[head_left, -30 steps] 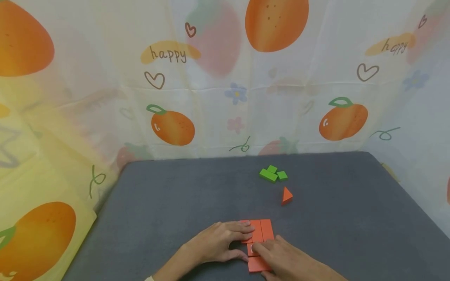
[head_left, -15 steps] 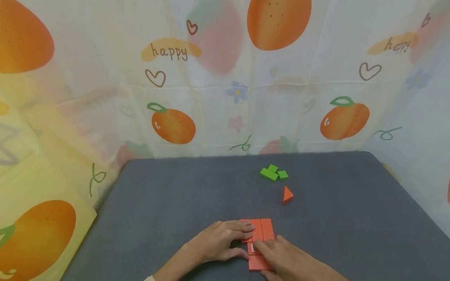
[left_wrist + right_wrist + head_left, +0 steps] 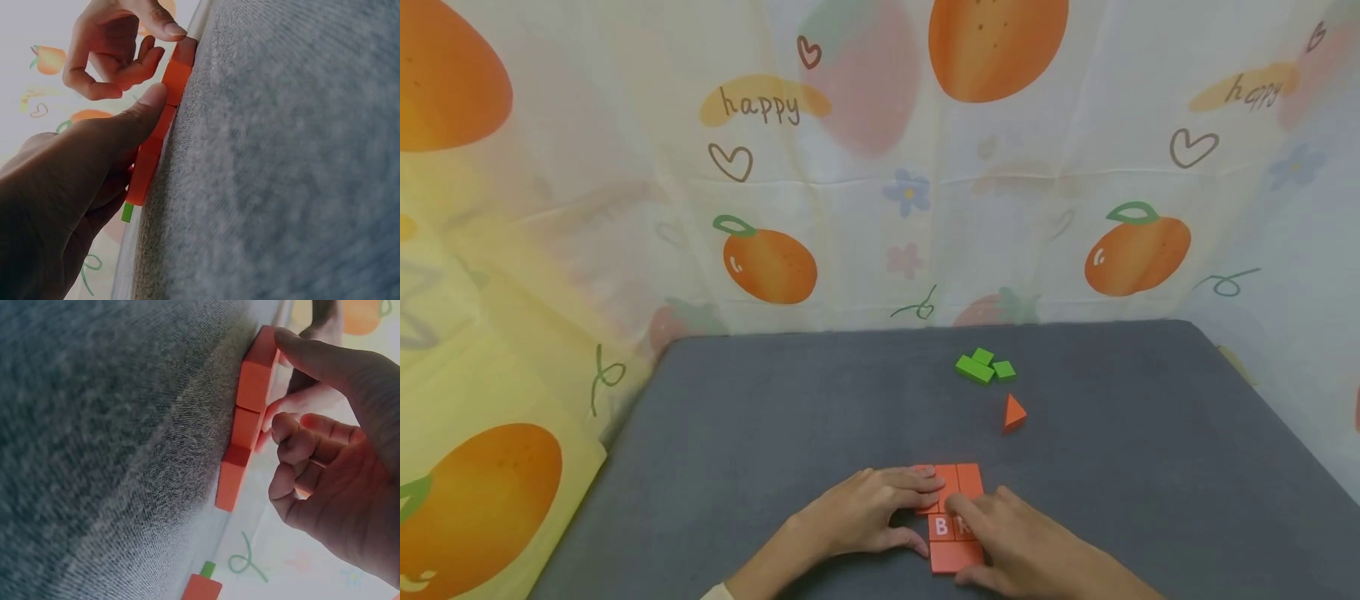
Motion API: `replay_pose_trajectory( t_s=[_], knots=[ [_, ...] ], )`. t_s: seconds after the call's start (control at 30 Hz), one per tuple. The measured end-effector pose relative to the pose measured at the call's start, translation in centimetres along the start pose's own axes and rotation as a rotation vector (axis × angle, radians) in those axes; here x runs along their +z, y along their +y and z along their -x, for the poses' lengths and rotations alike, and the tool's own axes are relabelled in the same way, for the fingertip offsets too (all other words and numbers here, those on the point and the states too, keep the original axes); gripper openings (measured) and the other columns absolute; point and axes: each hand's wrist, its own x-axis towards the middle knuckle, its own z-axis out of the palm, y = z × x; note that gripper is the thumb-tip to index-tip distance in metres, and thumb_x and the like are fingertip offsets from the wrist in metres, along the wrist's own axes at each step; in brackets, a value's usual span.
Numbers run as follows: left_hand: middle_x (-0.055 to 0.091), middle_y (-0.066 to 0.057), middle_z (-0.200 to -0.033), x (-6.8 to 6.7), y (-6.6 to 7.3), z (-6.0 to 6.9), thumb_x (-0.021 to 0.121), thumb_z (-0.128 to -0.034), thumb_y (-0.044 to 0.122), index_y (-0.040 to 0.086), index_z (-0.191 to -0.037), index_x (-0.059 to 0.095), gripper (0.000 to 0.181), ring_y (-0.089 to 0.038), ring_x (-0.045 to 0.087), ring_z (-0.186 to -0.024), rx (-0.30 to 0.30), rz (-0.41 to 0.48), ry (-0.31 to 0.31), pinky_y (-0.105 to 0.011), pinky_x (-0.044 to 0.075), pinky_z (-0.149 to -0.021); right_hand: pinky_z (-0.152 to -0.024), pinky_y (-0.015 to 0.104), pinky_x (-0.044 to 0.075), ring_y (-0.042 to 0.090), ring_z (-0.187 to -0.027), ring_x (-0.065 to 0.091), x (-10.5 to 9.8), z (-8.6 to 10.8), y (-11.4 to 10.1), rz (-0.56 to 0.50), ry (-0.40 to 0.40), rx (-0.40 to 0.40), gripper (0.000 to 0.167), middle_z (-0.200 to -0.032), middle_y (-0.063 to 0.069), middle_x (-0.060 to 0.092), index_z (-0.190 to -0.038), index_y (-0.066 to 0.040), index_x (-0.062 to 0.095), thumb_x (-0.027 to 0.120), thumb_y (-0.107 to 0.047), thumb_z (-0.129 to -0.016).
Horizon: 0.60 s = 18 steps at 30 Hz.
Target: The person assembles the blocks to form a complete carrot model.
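A white "B" stands on one orange block (image 3: 942,527); the neighbouring block (image 3: 962,532) bears a partly covered letter. The patterned cloth (image 3: 857,250) twice reads "happy".

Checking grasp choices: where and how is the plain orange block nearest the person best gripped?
Probably pinch the plain orange block by its two short ends, from above and the near side: it lies flat, its far long side runs along the lettered blocks, and both ends look free of other blocks.

Light is soft, and the wrist views blur the grey cloth (image 3: 300,206).
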Motion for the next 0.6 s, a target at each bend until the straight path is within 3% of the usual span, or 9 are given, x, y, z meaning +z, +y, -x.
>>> replay_pose_trajectory(
  t_s=[0.4, 0.6],
  knots=[
    [0.059, 0.005, -0.154, -0.03, -0.03, 0.05, 0.07, -0.0948, 0.053, 0.016, -0.145, 0.064, 0.062, -0.009, 0.055, -0.144, -0.004, 0.003, -0.009, -0.031, 0.053, -0.112, -0.072, 0.02, 0.036, -0.006, -0.074, 0.046, -0.01, -0.22, -0.17, 0.036, 0.003, 0.018, 0.053, -0.088, -0.021, 0.06, -0.122, -0.021, 0.05, 0.074, -0.058, -0.092],
    [0.06, 0.004, -0.153, 0.02, 0.01, -0.02, 0.07, -0.095, 0.052, 0.016, -0.145, 0.064, 0.062, -0.009, 0.055, -0.144, -0.003, 0.011, -0.003, -0.03, 0.053, -0.112, -0.074, 0.019, 0.037, -0.006, -0.08, 0.05, 0.24, 0.13, -0.16, 0.076, 0.069, -0.03, 0.057, -0.099, -0.015, 0.068, -0.124, -0.018, 0.053, 0.066, -0.064, -0.095]
  ],
)
